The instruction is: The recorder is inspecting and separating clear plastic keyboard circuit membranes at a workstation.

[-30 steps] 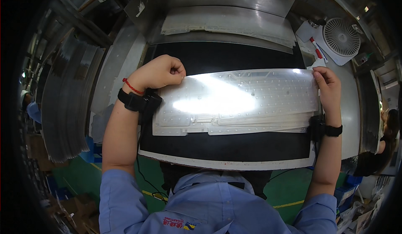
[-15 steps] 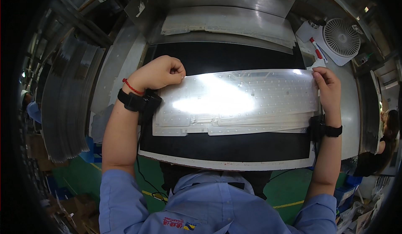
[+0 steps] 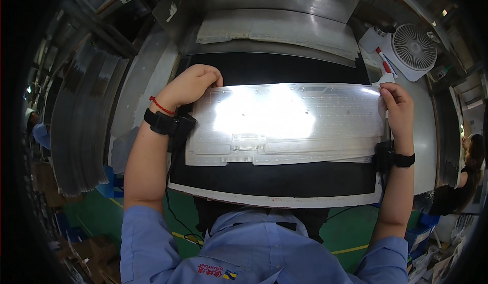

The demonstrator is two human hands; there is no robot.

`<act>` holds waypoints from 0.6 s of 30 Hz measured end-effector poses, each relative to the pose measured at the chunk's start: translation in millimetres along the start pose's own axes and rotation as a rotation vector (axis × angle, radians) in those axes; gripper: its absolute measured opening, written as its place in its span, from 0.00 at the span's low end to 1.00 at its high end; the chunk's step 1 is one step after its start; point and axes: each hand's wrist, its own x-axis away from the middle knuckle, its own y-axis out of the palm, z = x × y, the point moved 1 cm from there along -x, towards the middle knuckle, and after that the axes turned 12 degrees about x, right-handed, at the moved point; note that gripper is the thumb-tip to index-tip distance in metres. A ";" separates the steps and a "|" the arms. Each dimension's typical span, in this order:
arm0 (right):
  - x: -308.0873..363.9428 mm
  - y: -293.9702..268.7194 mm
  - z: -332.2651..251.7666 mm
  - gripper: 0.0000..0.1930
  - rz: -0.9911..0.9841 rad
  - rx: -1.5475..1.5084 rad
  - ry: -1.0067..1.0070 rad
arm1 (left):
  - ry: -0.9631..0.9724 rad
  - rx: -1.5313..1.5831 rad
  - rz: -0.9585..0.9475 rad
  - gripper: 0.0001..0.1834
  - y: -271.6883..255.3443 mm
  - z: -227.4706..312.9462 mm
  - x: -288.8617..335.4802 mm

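Note:
A thin clear plastic sheet (image 3: pixel 345 116) with small dots and fine lines lies over several similar sheets (image 3: pixel 300 157), fanned slightly at the near edge. By its far left corner, my left hand (image 3: pixel 195 87) is closed with curled fingers on the sheet's edge; the fingertips are partly hidden. At the far right corner my right hand (image 3: pixel 399 103) pinches the sheet between thumb and fingers. Strong glare whites out the sheet's middle. Beneath the sheets is a black work mat (image 3: pixel 274 180).
Behind the mat a metal shelf holds another sheet stack (image 3: pixel 274 25). A white fan (image 3: pixel 414 48) and a red marker (image 3: pixel 382 60) are at the back right. Tall sheet stacks (image 3: pixel 84 121) stand at the left. Another person (image 3: pixel 467 177) is at the far right.
My left hand has turned slightly, its fingers now bent down over the sheet's corner. The sheet's far left edge has shifted a little away from me and the glare has changed shape.

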 end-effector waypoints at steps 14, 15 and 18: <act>-1.4 -0.1 4.0 0.05 0.013 0.013 0.032 | 0.014 0.043 -0.006 0.11 -6.8 -5.6 -1.6; -2.1 -0.3 4.9 0.05 0.023 0.009 0.038 | 0.000 0.086 0.019 0.11 -8.5 -6.4 -1.9; -1.5 -1.5 5.5 0.05 0.024 -0.012 0.056 | -0.026 0.162 0.091 0.11 -10.1 -8.9 -4.2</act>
